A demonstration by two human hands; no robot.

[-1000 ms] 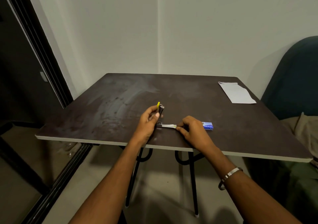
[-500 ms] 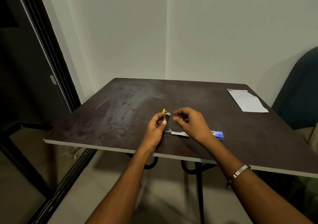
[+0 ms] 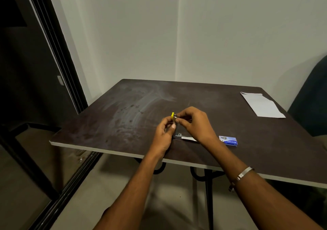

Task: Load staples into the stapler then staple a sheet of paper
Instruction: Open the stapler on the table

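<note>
Loading step underway: left hand [image 3: 163, 132] is gripping the stapler [image 3: 174, 119], opened upright near the table [image 3: 106, 123] front edge, while right hand [image 3: 193, 123] is pinching what looks like staples at its top, needing careful seating; paper [image 3: 261, 105] is lying well behind.

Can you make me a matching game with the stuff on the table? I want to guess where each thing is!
Things:
1. stapler
2. staple box
3. sheet of paper
4. bracelet

Places:
A. far right corner of the table
B. around the right wrist
C. held up by the left hand
D. lying near the front edge, right of the hands

Pairs: 1-C, 2-D, 3-A, 4-B
</note>
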